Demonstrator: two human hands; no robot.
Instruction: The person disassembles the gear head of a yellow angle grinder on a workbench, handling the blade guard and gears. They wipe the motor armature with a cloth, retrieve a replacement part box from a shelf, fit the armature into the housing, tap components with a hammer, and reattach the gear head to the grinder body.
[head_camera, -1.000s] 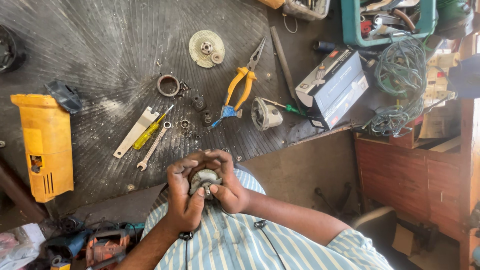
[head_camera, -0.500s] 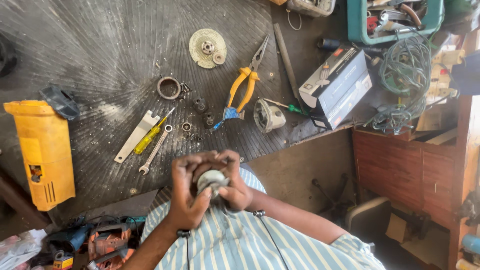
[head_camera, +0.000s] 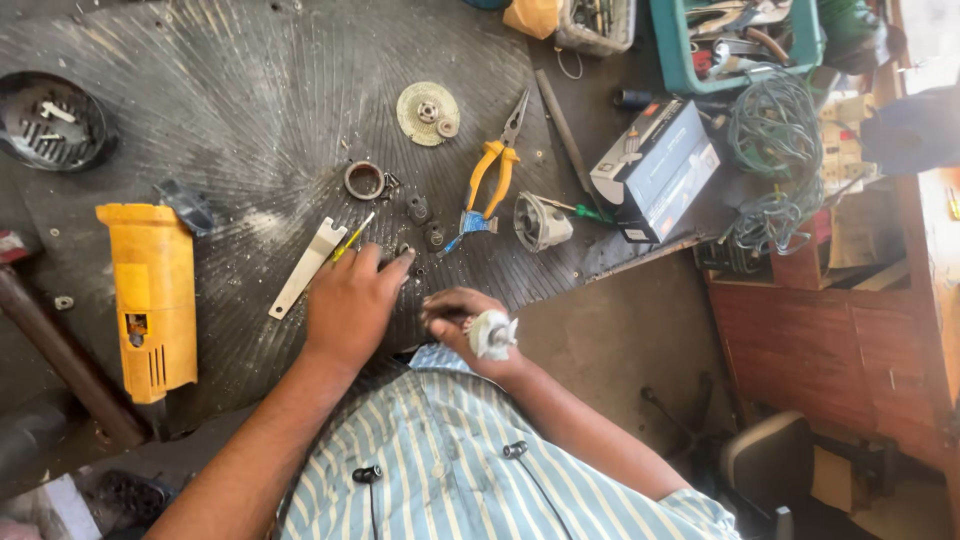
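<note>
**Reaching among small parts while the fan piece stays gripped**

Over the dark ribbed surface (head_camera: 250, 120), the left hand (head_camera: 350, 305) lies flat and open, fingers spread, its tips touching the scatter of small parts near the flat metal wrench (head_camera: 305, 268) and the yellow-handled screwdriver (head_camera: 352, 240). It holds nothing. The right hand (head_camera: 462, 322) sits close to the body at the surface's edge, closed around a white fan-like part (head_camera: 492, 333) on a short shaft; what lies under the fingers is hidden.

Well apart on the left lies the yellow grinder body (head_camera: 150, 300). Beyond the left hand sit a metal ring (head_camera: 364, 181), a round disc (head_camera: 427, 113), orange-handled pliers (head_camera: 492, 175) and a grey gear housing (head_camera: 540, 222).

To do this well, I judge the left hand should feel out one piece at a time and pinch it cleanly, not sweep, since the loose bits could roll. The right hand should keep the fan part steady and level, away from the edge.
</note>
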